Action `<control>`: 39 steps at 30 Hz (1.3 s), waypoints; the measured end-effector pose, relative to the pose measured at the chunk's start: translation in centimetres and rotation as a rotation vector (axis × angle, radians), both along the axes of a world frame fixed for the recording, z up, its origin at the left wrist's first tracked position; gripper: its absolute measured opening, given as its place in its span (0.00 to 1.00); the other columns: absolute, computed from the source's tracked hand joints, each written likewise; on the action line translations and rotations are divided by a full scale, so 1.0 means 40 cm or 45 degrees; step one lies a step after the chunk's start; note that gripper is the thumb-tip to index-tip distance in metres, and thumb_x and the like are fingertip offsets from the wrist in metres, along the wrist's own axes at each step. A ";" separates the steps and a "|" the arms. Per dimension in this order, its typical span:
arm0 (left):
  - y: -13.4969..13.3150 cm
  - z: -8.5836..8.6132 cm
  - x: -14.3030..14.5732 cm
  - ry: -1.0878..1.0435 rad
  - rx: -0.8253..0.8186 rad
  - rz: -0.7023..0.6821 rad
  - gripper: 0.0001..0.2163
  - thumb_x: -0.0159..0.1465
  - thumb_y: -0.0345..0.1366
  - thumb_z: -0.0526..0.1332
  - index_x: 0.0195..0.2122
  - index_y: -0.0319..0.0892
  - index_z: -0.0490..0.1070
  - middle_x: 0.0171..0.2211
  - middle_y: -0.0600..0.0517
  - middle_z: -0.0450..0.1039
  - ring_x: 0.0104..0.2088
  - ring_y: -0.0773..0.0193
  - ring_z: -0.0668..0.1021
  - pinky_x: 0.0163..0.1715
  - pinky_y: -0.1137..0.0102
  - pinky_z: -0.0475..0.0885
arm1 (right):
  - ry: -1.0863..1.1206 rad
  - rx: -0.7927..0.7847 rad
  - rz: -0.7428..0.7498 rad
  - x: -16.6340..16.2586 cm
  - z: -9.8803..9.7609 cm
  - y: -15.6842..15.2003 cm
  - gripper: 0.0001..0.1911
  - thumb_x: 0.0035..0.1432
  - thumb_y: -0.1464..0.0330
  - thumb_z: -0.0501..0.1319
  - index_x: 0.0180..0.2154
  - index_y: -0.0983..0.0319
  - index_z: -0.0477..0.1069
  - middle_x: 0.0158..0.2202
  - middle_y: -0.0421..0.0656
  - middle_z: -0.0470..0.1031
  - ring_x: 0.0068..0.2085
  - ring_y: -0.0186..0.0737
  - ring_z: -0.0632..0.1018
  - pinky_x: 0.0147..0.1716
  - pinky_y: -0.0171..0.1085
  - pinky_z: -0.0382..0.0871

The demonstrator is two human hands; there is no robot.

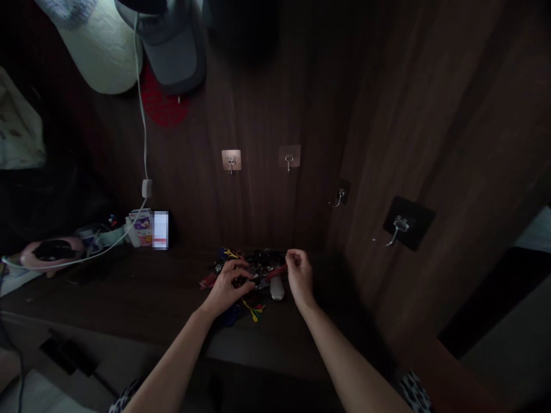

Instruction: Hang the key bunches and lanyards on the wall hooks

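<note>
My left hand (229, 284) is over the left part of a small pile of keys and cords (262, 269) on the dark wooden shelf. Its fingers are bent, and thumb and forefinger nearly meet at something dark that I cannot make out. My right hand (300, 275) is at the pile's right edge, its fingertips pinching the end of a red strap (278, 271). Between the hands lies a grey rounded fob (277, 288). Yellow, green and red cord ends (255, 310) stick out in front, beside a dark blue piece (231, 315).
Metal hooks are stuck to the back wall (231, 160) and side wall (400, 223). Caps (172, 57) hang at the upper left. A white cable (144, 137) runs down to the shelf, near small boxes (144, 226), a lit screen (160, 230) and a pink ring-shaped item (51, 252).
</note>
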State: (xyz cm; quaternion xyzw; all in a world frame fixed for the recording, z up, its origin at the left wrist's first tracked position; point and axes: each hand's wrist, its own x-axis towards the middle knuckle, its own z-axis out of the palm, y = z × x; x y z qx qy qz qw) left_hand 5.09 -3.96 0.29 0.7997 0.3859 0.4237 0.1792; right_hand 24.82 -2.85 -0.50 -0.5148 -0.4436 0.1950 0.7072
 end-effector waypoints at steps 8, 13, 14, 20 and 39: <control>-0.001 0.021 -0.001 -0.590 -0.485 0.027 0.14 0.54 0.46 0.61 0.32 0.39 0.71 0.23 0.55 0.70 0.26 0.67 0.72 0.28 0.73 0.67 | -0.321 0.136 0.058 -0.025 0.007 -0.025 0.08 0.54 0.65 0.53 0.34 0.60 0.67 0.34 0.43 0.71 0.38 0.40 0.71 0.41 0.39 0.63; 0.007 0.015 0.007 -0.873 -0.625 -0.090 0.15 0.52 0.46 0.63 0.31 0.40 0.66 0.23 0.54 0.71 0.27 0.67 0.74 0.31 0.72 0.70 | -0.478 0.143 0.205 -0.044 0.011 -0.042 0.08 0.56 0.63 0.54 0.34 0.58 0.69 0.34 0.42 0.74 0.38 0.41 0.72 0.42 0.40 0.62; 0.007 0.014 0.009 -0.918 -0.651 -0.111 0.15 0.51 0.46 0.63 0.31 0.40 0.66 0.24 0.54 0.72 0.28 0.66 0.75 0.33 0.71 0.70 | -0.491 0.140 0.253 -0.048 0.013 -0.047 0.08 0.56 0.63 0.54 0.35 0.57 0.69 0.35 0.42 0.74 0.39 0.41 0.72 0.42 0.40 0.62; 0.002 0.016 0.015 -0.960 -0.689 -0.184 0.15 0.51 0.43 0.65 0.34 0.40 0.64 0.29 0.52 0.73 0.33 0.63 0.78 0.38 0.66 0.72 | -0.600 0.126 0.473 -0.070 0.023 -0.073 0.12 0.52 0.63 0.60 0.41 0.55 0.70 0.38 0.41 0.76 0.42 0.43 0.73 0.45 0.42 0.62; -0.001 0.021 0.016 -0.576 -0.491 -0.064 0.16 0.56 0.48 0.58 0.36 0.40 0.72 0.31 0.50 0.75 0.33 0.62 0.75 0.34 0.70 0.68 | 0.042 -0.163 0.728 -0.079 0.026 -0.053 0.12 0.45 0.58 0.63 0.24 0.60 0.73 0.22 0.39 0.75 0.26 0.37 0.73 0.28 0.35 0.65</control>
